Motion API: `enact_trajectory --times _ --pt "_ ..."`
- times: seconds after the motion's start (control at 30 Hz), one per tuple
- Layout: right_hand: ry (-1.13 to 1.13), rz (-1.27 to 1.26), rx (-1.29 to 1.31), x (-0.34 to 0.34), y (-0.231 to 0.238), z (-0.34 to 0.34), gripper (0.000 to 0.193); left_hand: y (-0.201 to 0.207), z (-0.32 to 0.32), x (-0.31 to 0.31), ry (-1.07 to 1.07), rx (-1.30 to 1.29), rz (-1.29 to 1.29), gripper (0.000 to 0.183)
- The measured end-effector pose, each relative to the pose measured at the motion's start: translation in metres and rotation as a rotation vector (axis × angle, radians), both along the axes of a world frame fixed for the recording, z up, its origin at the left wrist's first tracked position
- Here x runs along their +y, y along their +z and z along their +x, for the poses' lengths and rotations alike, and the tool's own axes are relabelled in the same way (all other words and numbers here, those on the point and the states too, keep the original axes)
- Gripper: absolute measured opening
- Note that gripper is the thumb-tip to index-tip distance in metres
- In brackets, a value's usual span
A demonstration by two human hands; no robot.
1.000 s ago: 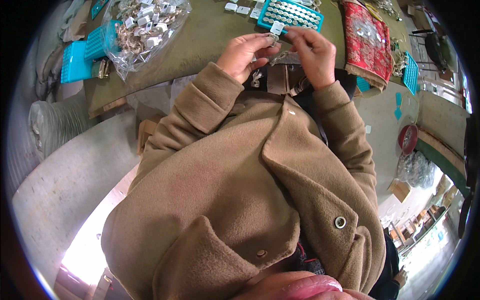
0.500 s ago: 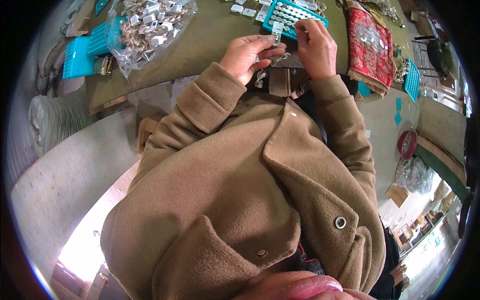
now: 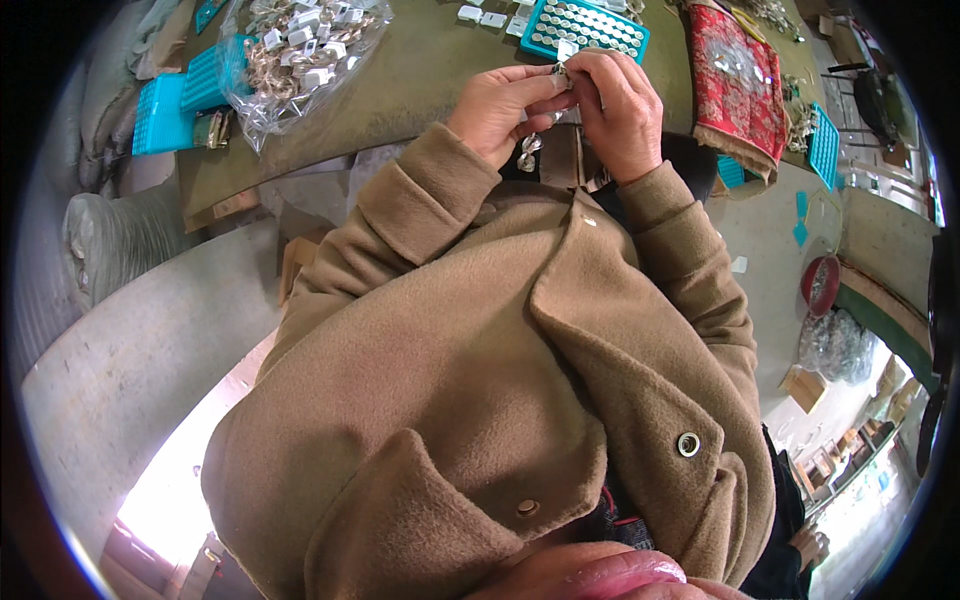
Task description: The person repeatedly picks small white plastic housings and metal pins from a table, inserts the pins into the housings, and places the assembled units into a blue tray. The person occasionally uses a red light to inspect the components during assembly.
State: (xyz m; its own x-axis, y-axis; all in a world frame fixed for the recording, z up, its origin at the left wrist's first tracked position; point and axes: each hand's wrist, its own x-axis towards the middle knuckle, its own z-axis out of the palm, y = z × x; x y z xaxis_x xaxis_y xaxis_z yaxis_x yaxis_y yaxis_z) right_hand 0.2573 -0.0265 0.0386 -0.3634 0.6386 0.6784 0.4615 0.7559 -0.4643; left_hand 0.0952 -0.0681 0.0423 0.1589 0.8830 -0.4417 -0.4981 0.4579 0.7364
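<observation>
White-topped piece (image 3: 567, 49), small and slim, is held up between the person's two hands over the near edge of the worktop (image 3: 430, 75). At far left, teal trays (image 3: 160, 113) stand beside a clear bag (image 3: 270, 112) filled with white and pale brown parts. Next come loose white pieces (image 3: 493, 20) on the worktop, beyond the left hand (image 3: 500, 112). That hand's fingers are pinched on the lower part of the piece, while a pale twisted strand (image 3: 529, 152) hangs below them; whether it joins the piece cannot be told. The piece's long axis seems to run away from the body, its white end pointing past the fingertips toward a teal tray (image 3: 644, 43) of round discs. From the right, the right hand (image 3: 622, 115) meets it with thumb and forefinger drawn together; what they grip is hidden, so their hold cannot be told. Both sets of fingertips sit about equally near the piece. Farther right, a red patterned cloth (image 3: 730, 118) drapes over the worktop's edge
</observation>
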Motion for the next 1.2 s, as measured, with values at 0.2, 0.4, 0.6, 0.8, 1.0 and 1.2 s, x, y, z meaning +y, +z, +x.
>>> enact_trajectory --times 0.2,0.4,0.6,0.8,1.0,1.2 --pt "0.022 -0.031 -0.030 -0.005 0.002 0.003 0.019 -0.001 0.014 -0.007 0.123 0.124 0.095 0.028" --pt "0.270 -0.830 0.443 0.005 0.001 0.016 0.021 0.001 0.015 -0.009 0.101 0.264 0.288 0.031" --pt "0.274 -1.106 0.748 -0.001 0.006 0.012 0.019 0.006 0.008 -0.003 0.022 0.155 0.251 0.027" --pt "0.147 -0.947 0.523 -0.011 0.010 0.007 0.025 0.013 0.016 -0.004 -0.026 0.057 0.049 0.024" --pt "0.315 -1.137 0.712 -0.011 0.016 0.019 0.026 -0.002 0.008 0.004 -0.158 -0.399 -0.103 0.023" --pt "0.334 -1.374 0.985 -0.007 0.010 0.031 0.027 -0.013 0.015 0.004 -0.218 -0.594 -0.206 0.023"
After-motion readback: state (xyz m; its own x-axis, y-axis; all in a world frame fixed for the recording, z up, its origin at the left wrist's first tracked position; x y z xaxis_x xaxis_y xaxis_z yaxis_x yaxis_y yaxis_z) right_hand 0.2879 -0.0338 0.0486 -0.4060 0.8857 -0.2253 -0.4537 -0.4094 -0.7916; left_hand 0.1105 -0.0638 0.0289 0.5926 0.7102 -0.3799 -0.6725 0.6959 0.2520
